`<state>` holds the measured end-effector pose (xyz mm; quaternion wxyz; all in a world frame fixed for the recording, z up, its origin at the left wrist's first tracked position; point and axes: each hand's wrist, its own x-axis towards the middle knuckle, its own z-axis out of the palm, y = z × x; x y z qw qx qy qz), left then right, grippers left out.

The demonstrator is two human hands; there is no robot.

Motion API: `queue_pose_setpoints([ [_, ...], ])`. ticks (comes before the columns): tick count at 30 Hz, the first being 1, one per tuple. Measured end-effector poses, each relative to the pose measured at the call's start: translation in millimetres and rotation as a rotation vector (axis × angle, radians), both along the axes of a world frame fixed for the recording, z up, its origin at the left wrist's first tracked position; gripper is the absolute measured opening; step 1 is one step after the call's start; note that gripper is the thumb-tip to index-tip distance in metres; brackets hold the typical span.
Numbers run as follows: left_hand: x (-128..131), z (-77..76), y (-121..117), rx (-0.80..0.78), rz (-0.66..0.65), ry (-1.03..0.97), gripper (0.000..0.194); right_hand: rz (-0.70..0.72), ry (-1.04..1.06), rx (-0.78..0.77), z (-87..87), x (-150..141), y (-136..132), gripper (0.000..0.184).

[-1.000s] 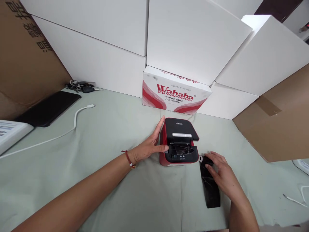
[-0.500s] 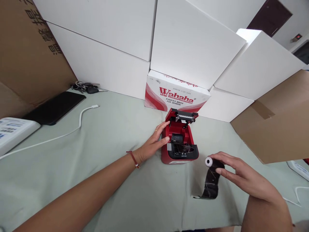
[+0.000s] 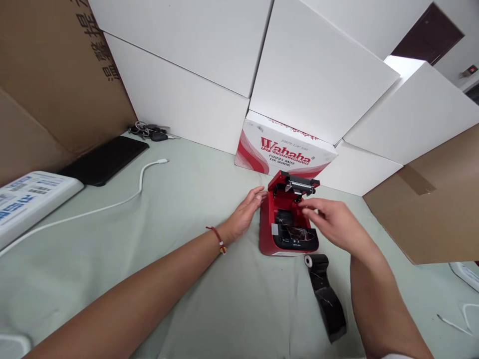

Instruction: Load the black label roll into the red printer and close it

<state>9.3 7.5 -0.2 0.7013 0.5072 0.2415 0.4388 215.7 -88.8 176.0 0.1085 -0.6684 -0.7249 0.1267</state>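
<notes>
A red and black label printer (image 3: 266, 234) stands on the cloth with its lid (image 3: 295, 182) raised. Inside its red compartment sits a black ribbon roll (image 3: 284, 218), with a strip of creased dark film over the front panel. My left hand (image 3: 245, 214) rests its fingers against the printer's left wall, holding nothing. At the right side of the compartment, my right hand (image 3: 331, 219) reaches in with fingertips and thumb apart; nothing shows between them. A second black ribbon roll (image 3: 319, 261) with a white core lies in front of the printer, its loose tail trailing toward me.
A Wahaha carton (image 3: 286, 149) stands behind the printer, before white boxes (image 3: 179, 89). To the left are a white cable (image 3: 140, 184), keys (image 3: 151, 131), a black flat slab (image 3: 108, 159) and a white device (image 3: 37, 204). Brown cardboard (image 3: 422, 219) bounds the right.
My right hand has let go of the ribbon roll, now lying on the cloth, and moved up to the printer's compartment. My left hand stays at the printer's left side. The view has shifted.
</notes>
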Motion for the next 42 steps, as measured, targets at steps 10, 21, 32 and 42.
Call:
queue_pose_setpoints([
  [10,0.5,-10.8,6.8,0.071,-0.018,-0.013,0.051,0.14,-0.557,-0.385,-17.0,-41.6,52.9,0.03],
  [21,2.5,-9.0,6.3,0.017,-0.064,-0.035,0.058,0.065,-0.394,-0.31,-12.0,-19.8,24.0,0.029],
  [32,2.2,-7.3,7.0,-0.011,-0.068,-0.064,0.056,0.012,-0.543,-0.294,-27.9,-33.8,28.8,0.043],
  [42,1.8,-7.0,6.4,-0.028,-0.079,-0.067,0.057,-0.124,-0.477,-0.194,-34.5,-29.9,16.0,0.045],
])
